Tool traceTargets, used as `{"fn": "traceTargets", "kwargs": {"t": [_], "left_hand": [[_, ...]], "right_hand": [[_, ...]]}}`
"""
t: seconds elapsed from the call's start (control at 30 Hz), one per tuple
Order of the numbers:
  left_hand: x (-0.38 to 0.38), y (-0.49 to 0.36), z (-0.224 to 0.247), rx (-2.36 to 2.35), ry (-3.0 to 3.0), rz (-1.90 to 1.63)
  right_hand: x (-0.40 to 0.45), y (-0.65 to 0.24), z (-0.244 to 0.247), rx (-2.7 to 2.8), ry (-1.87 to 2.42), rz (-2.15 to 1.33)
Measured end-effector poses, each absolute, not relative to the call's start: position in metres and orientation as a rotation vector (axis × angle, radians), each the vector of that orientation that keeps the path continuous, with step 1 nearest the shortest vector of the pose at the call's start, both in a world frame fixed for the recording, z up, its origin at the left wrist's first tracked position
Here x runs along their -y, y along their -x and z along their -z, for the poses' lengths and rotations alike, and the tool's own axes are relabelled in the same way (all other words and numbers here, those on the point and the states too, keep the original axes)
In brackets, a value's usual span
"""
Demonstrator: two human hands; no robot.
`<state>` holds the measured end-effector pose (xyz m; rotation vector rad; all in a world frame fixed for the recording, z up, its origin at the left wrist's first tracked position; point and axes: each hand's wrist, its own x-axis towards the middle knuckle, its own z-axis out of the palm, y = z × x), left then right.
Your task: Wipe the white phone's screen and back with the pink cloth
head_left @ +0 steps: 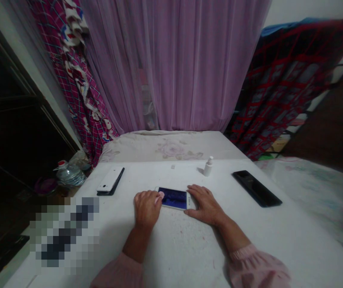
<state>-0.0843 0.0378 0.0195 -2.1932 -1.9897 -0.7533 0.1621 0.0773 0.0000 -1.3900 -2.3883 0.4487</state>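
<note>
A white smartphone (174,198) with a dark blue screen lies face up and sideways on the white table. My left hand (147,206) is closed on a small pink cloth (160,196), touching the phone's left end. At the opposite end my right hand (206,205) grips the phone, its thumb at the near edge and its fingers at the far edge. Beyond the phone stands a small white spray bottle (208,166), upright and capped.
A white phone (109,180) lies on a dark one at the left. A black phone (257,189) lies at the right. A blurred patch (66,234) hides the table's near left. Purple curtains (189,68) hang behind; a water jug (69,174) stands left of the table.
</note>
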Motion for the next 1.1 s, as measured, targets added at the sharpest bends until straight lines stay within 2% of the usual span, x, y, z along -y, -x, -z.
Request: {"fn": "traceTargets", "kwargs": {"t": [0.17, 0.53, 1.1], "left_hand": [[-0.043, 0.099, -0.019, 2.055, 2.047, 0.696], [-0.027, 0.056, -0.023, 1.863, 2.378, 0.807], [-0.044, 0.076, -0.029, 1.998, 2.205, 0.438]], "right_hand": [[-0.078, -0.163, 0.001, 2.382, 1.375, -0.443], [-0.077, -0.162, 0.001, 2.385, 1.374, -0.432], [-0.077, -0.162, 0.000, 2.388, 1.379, -0.431]]}}
